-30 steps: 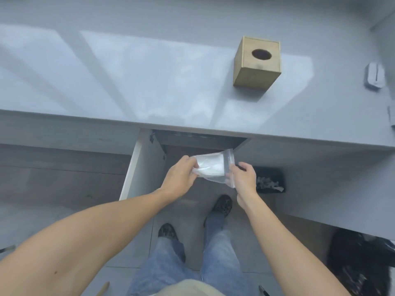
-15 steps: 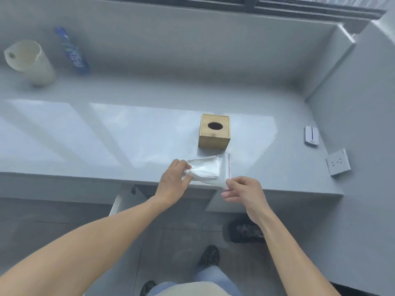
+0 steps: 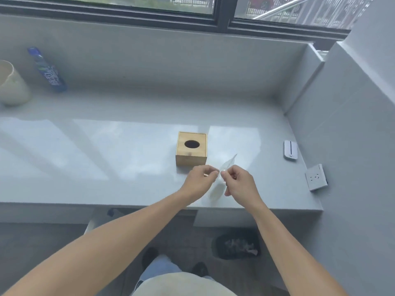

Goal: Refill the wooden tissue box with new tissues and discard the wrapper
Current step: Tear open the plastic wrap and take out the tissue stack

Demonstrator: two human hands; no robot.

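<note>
both hands, left hand [image 3: 201,178] and right hand [image 3: 238,180], pinch a clear plastic tissue packet [image 3: 222,176] just in front of the square wooden tissue box [image 3: 191,148] on the glossy grey countertop [image 3: 106,150]; window [image 3: 149,5] behind, black bin [image 3: 236,246] below.

Loads of bare countertop [image 3: 128,146] left of the wooden tissue box [image 3: 191,148]; cup [image 3: 11,84] and blue can [image 3: 48,70] crowding the far-left corner.

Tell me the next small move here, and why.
Probably pull the hands apart to tear the pack open. Both the left hand and right hand pinch its top edge above the counter, and the box hole shows no tissue.
</note>
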